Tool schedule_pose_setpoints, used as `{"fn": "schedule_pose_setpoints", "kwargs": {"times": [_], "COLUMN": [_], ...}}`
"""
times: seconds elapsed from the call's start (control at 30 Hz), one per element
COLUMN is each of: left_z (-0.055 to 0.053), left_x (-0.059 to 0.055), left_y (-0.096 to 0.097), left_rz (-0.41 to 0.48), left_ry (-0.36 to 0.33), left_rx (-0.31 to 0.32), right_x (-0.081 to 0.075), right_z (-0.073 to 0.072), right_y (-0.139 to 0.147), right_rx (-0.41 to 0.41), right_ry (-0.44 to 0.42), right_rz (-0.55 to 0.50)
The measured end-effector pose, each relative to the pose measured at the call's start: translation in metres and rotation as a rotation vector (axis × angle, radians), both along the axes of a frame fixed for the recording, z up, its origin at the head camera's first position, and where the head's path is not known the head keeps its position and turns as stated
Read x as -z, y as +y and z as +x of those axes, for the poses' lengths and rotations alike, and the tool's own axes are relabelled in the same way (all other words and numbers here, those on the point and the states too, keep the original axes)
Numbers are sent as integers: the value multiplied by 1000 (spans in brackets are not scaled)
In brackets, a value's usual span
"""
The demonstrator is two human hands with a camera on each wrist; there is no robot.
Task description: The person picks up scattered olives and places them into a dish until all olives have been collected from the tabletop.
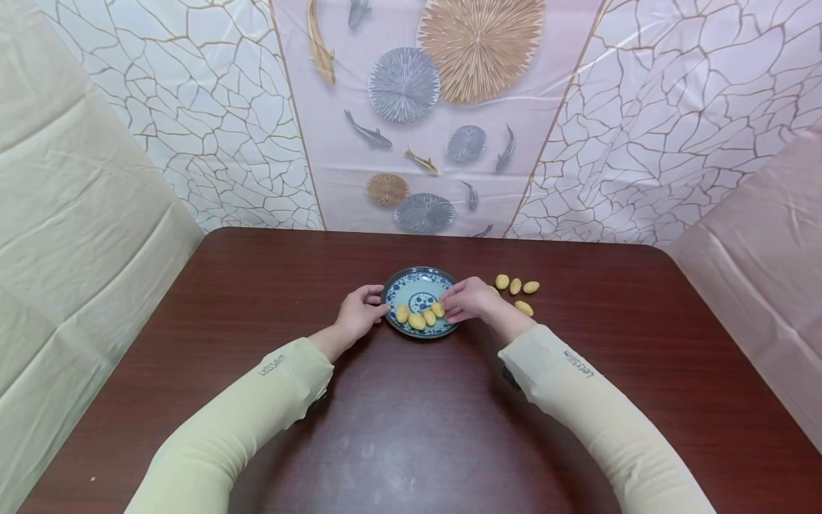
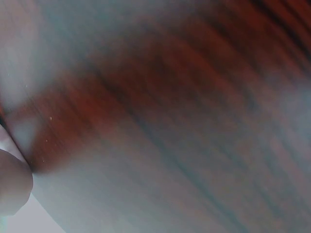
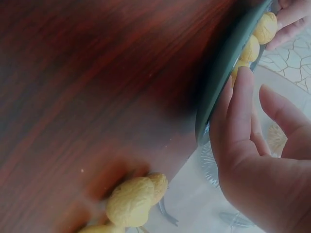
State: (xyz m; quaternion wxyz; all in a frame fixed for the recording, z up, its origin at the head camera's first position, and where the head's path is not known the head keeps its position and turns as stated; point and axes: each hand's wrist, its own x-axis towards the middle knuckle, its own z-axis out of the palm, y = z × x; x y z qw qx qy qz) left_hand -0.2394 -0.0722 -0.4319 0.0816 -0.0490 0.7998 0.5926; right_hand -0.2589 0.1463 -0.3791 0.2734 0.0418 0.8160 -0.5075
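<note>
A round blue-and-white patterned plate (image 1: 407, 289) lies on the table, with several small yellow potatoes (image 1: 417, 321) in a curved row along its near side. At the plate's left rim, my left hand (image 1: 359, 312) touches the edge with its fingers and thumb. My right hand (image 1: 472, 298) reaches over the right rim, fingertips right at the rightmost potato (image 1: 437, 309). In the right wrist view its thumb and fingers stand apart, with nothing gripped between them. Only a blurred fingertip (image 2: 14, 182) shows in the left wrist view.
Several more loose potatoes (image 1: 516, 286) lie on the brown table (image 1: 411, 428) to the right of the plate, one partly behind my right hand. A patterned curtain (image 1: 411, 157) hangs along the table's far edge, and pale cloth (image 1: 83, 250) borders the left side.
</note>
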Motion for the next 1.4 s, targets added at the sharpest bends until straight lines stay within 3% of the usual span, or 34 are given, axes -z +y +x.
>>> {"fn": "schedule_pose_setpoints", "kwargs": {"times": [0.4, 0.8, 1.23, 1.4], "left_z": [0, 0, 1, 0], "left_x": [1, 0, 0, 1], "left_y": [1, 1, 1, 1], "left_rz": [7, 0, -10, -14], "left_ry": [15, -1, 7, 12], "left_rx": [-4, -2, -7, -8], "right_x": [-18, -30, -20, -15], "right_z": [-4, -5, -1, 1], "right_y": [23, 72, 110, 118], "right_rx": [24, 84, 121, 136], "right_ry": [19, 66, 48, 54], "right_rz": [-36, -61, -77, 1]}}
